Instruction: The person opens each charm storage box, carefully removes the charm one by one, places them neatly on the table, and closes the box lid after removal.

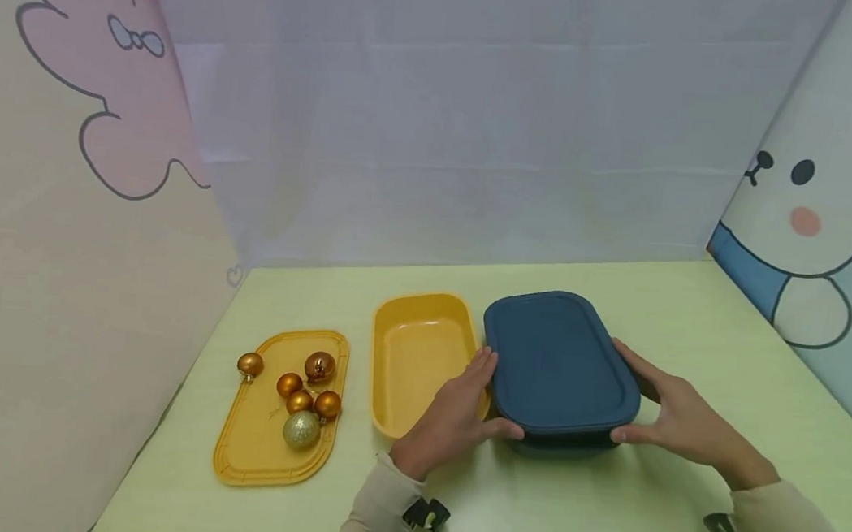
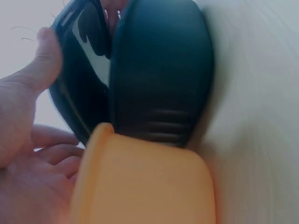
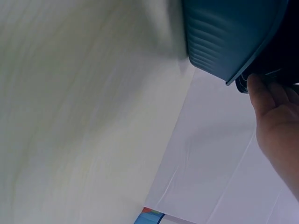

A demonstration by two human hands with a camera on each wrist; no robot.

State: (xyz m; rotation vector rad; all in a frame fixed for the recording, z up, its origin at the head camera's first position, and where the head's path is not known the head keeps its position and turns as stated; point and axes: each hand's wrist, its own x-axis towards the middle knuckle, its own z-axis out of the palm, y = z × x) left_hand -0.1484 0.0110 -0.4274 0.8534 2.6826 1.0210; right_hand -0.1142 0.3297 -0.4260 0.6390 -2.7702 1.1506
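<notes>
Both hands hold a dark blue rectangular lid (image 1: 563, 360) over a matching blue box (image 1: 564, 449). In the head view my left hand (image 1: 446, 418) grips the lid's left side, its thumb at the near corner. My right hand (image 1: 688, 416) grips the right side, fingers along the edge and thumb near the front corner. From the left wrist, the lid (image 2: 77, 60) stands tilted off the box (image 2: 161, 74), with a gap between their rims. The right wrist view shows fingertips under the lid's edge beside the ribbed box wall (image 3: 210, 37). The box's inside is hidden.
A yellow box (image 1: 376, 361) stands close to the left of the blue one. Farther left lies a yellow lid (image 1: 254, 434) bearing several ornament balls, among them a glittery gold one (image 1: 302, 429) and a shiny copper one (image 1: 320, 367). A pale curtain (image 1: 441, 137) hangs behind the table.
</notes>
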